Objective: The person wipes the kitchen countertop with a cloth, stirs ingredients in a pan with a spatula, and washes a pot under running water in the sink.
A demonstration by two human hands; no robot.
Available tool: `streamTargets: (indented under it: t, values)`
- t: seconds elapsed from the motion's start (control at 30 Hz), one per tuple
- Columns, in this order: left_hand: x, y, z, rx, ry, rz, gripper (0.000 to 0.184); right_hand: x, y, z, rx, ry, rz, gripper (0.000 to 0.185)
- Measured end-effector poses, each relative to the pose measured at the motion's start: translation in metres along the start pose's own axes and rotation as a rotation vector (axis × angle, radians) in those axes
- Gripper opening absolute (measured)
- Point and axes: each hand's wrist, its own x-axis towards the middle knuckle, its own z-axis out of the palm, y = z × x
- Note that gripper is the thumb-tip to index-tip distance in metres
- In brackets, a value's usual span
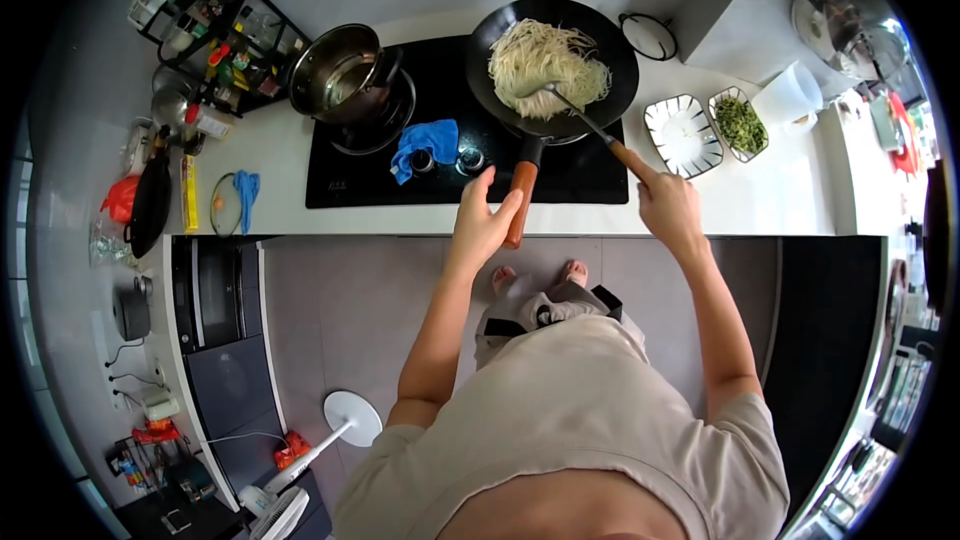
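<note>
A dark wok (625, 60) sits on the right burner, with pale noodle-like strands (545, 55) heaped inside it. My right hand (668, 208) is closed around the wooden handle of a spatula (585, 118), whose metal head lies on the strands. Just left of the wok's wooden handle (521, 202), my left hand (484, 223) is open, index finger and thumb apart. Its thumb comes close to that handle; whether they touch I cannot tell. Beyond the fingertips are the stove knobs (470, 159), one partly covered by a blue cloth (424, 145).
A deep pot (338, 75) stands on the left burner of the black cooktop (340, 180). Right of the stove are a striped white dish (683, 135), a smaller dish of chopped greens (740, 126) and a white jug (790, 100). A rack of bottles (240, 55) fills the back left corner.
</note>
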Motion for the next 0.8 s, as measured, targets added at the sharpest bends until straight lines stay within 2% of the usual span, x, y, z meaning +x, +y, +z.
streamTargets:
  t: [0.07,0.1,0.17,0.2,0.27,0.37,0.47,0.53,0.57,0.67,0.7,0.73,0.8]
  values:
    - [-0.003,-0.006,0.011,-0.350,-0.062,-0.328,0.051,0.009,0.000,-0.005,-0.080,-0.026,0.094,0.063]
    - [0.007,-0.047,0.019,-0.433,-0.210,-0.320,0.043,0.018,-0.005,0.004,-0.069,-0.007,0.118,0.064]
    - [0.001,-0.012,0.013,-0.672,-0.343,-0.486,0.040,0.028,-0.002,0.031,0.026,0.056,0.082,0.064]
    - [0.002,0.001,0.008,-0.786,-0.406,-0.563,0.039,0.026,-0.004,0.020,-0.016,0.029,0.062,0.064]
    - [0.004,-0.001,0.010,-0.848,-0.410,-0.573,0.031,0.007,-0.008,-0.030,-0.107,-0.030,0.022,0.063]
    - [0.003,0.000,0.011,-0.891,-0.408,-0.583,0.029,-0.013,0.003,-0.081,-0.305,-0.016,0.043,0.064]
    - [0.003,-0.005,0.012,-0.882,-0.403,-0.577,0.028,0.010,0.016,-0.062,-0.317,0.005,-0.008,0.059]
    - [0.005,-0.007,0.013,-0.874,-0.402,-0.567,0.029,0.034,0.020,-0.039,-0.220,0.019,0.021,0.057]
    - [0.004,-0.005,0.013,-0.887,-0.392,-0.580,0.029,0.036,0.021,-0.040,-0.085,0.047,0.042,0.051]
    - [0.002,-0.005,0.014,-0.910,-0.378,-0.569,0.027,0.039,0.055,-0.039,0.310,0.153,0.059,0.047]
    - [0.003,-0.007,0.015,-0.909,-0.383,-0.558,0.026,0.036,0.027,-0.074,0.540,-0.071,0.403,0.044]
    - [0.003,-0.009,0.016,-0.907,-0.386,-0.550,0.026,0.041,0.035,-0.075,0.759,-0.157,0.481,0.043]
    - [0.003,-0.011,0.015,-0.912,-0.390,-0.538,0.024,0.058,0.041,-0.072,1.038,-0.168,0.648,0.043]
